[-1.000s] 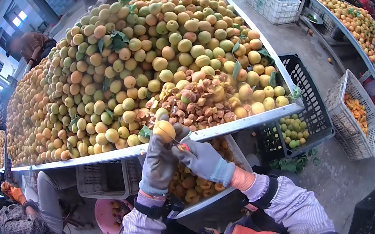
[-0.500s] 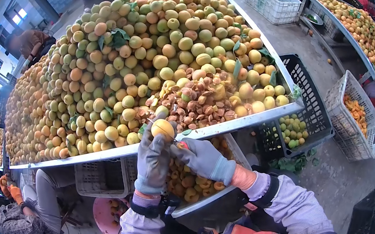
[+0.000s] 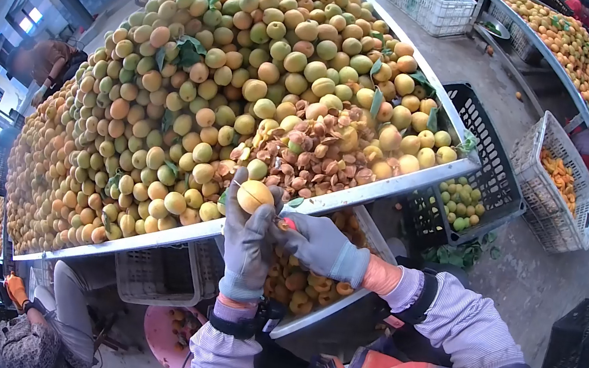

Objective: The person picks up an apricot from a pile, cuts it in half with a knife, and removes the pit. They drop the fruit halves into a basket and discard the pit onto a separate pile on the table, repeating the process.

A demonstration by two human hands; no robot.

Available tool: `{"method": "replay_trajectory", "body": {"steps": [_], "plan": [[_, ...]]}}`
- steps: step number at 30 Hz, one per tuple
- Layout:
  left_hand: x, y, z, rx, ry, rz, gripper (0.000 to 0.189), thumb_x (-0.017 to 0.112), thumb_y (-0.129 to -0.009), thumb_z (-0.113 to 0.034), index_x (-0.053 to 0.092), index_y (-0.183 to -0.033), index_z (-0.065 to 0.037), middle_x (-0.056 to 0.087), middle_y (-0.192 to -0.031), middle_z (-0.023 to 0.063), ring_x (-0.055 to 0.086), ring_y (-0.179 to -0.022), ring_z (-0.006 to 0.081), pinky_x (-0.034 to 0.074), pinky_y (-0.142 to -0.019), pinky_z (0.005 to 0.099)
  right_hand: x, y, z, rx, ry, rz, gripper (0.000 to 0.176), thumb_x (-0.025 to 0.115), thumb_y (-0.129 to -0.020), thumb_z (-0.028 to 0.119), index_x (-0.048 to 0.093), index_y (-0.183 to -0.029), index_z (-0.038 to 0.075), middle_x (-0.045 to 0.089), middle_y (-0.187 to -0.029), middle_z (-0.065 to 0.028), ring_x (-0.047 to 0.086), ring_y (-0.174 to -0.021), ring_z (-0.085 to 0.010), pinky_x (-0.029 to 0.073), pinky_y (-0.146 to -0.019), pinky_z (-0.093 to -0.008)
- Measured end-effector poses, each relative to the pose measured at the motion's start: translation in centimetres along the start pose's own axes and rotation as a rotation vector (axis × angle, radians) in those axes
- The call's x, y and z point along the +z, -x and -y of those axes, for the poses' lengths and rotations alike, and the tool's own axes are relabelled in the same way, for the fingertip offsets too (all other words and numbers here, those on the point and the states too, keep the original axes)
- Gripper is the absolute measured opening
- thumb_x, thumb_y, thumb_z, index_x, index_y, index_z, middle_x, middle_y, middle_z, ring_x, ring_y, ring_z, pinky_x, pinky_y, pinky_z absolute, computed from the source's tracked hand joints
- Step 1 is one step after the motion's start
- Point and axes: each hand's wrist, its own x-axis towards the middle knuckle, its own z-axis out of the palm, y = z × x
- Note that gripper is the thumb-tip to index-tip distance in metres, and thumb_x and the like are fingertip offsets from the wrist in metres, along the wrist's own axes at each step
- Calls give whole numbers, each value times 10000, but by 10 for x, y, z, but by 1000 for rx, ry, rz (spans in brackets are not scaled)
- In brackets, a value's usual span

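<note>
Apricot [image 3: 256,196] at centre of frame, held up by gloved left hand [image 3: 247,242]. Fingers [image 3: 239,184] curled round its sides, closed firmly on fruit. Left forearm vertical from bottom centre. Gloved right hand [image 3: 317,245] entered from right, level, fist closed on small red-handled knife [image 3: 289,223], just beside apricot's lower right. Both hands sat below near edge of fruit-heaped surface [image 3: 386,187], over crate [image 3: 298,285] of cut fruit.
</note>
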Motion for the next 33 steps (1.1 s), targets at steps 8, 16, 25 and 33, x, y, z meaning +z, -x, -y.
{"method": "replay_trajectory", "body": {"steps": [8, 16, 25, 33], "plan": [[-15, -4, 8, -77, -136, 59, 536, 479, -936, -377, 390, -1270, 34, 591, -1055, 135, 564, -995, 218, 463, -891, 340, -1, -2, -9, 75, -23, 24, 325, 509, -925, 353, 554, -954, 32, 584, -698, -93, 548, -649, -167, 452, -629, -311], [-14, -6, 11, -209, 147, 22, 552, 405, -939, -456, 442, -1222, 17, 595, -1052, 186, 576, -972, 256, 457, -909, 378, -2, -2, 3, 26, 155, 8, 338, 528, -913, 353, 562, -1021, 34, 613, -739, -135, 596, -693, -243, 467, -671, -352], [-23, -11, 16, 64, -522, -24, 423, 505, -934, -385, 560, -1099, 0, 614, -977, 74, 549, -885, 130, 452, -796, 279, -3, 0, -20, -36, -5, -69, 187, 540, -890, 181, 631, -967, 37, 644, -819, -65, 593, -719, -136, 469, -641, -277], [-12, -17, 31, -43, -92, -92, 308, 592, -904, -260, 543, -1091, -20, 582, -853, 14, 514, -762, 79, 449, -680, 225, -6, 1, -24, -90, 163, -99, 289, 467, -933, 260, 531, -859, -13, 499, -670, -40, 421, -634, -120, 386, -579, -291]]}}
